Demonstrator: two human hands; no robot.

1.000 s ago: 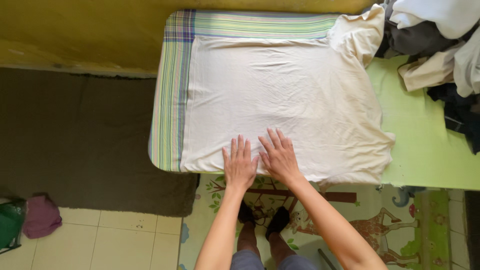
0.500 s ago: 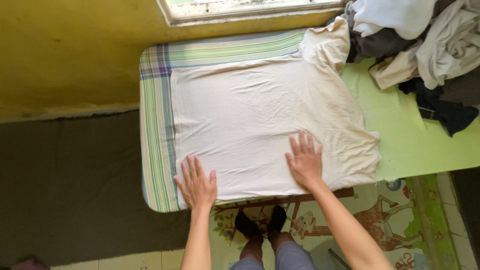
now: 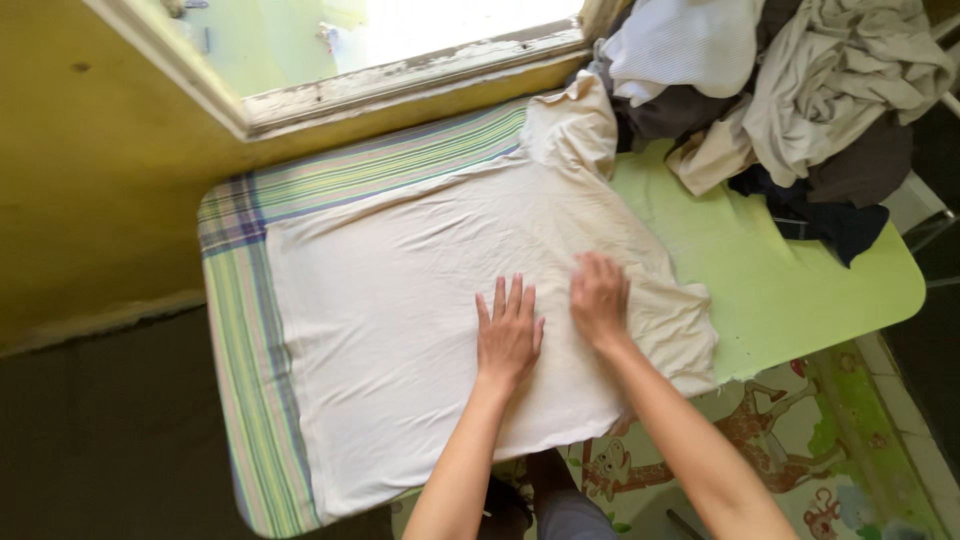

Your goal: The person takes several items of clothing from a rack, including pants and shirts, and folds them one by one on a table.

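Matt, creased cream cloth shirt (image 3: 420, 330) lies on striped woven cloth (image 3: 240, 330); the green table (image 3: 800, 290) looks smooth, perhaps plastic.

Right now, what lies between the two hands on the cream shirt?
In the head view, only a bare strip of the cream shirt separates the left hand from the right hand.

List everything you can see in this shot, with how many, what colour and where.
cream cotton T-shirt: one, cream, spread flat on the board
striped cloth cover: one, green, white and purple stripes, under the shirt
light green padded board: one, light green, under the window
pile of crumpled clothes: one heap, white, beige, brown and navy, on the board's far right end
window with a peeling frame: one, white frame, in the yellow wall
cartoon floor mat: one, green with animals, on the floor
left hand: flat on the shirt, fingers spread
right hand: pressed on the shirt
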